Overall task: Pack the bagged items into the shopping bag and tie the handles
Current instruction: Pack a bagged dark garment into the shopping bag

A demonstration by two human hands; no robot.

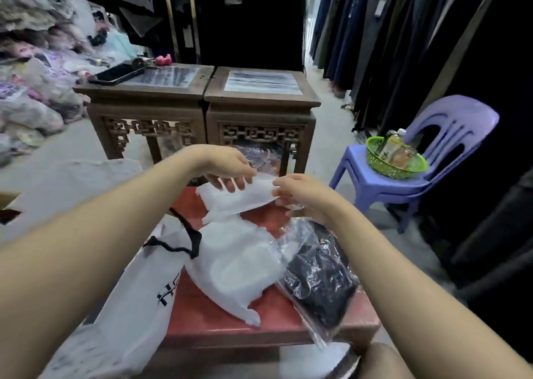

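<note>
Clothes rail (403, 32), at 1 o'clock: dark garments hanging in a row.

Heap of bagged clothing (34, 69), at 10 o'clock: piled against the left wall.

Two carved wooden stands (202, 113), at 12 o'clock: side by side and touching; a phone (116, 73) lies on the left one.

Purple plastic chair (418, 162), at 2 o'clock: carries a green basket (395, 162) with bottles in it.

Red table (219, 321), directly below me: holds the items to pack.

Shopping bag (138, 300), at 7 o'clock: white with black lettering and black cord handles (184, 243), draped over the table's left edge, handles untied.

White bagged item (239, 266), centre of the table: lying flat, its right edge touching the next entry.

Dark bagged item (320, 286), at 5 o'clock on the table: black cloth in clear plastic, overhanging the front right corner.

Second white bagged item (242, 199), at 12 o'clock: lifted above the far end of the table, held between both my hands.

My left hand (230, 168): fingers curled over that package's top edge, pinching it from above.

My right hand (302, 196): fingertips pressed together on the package's right end, gripping it.
</note>
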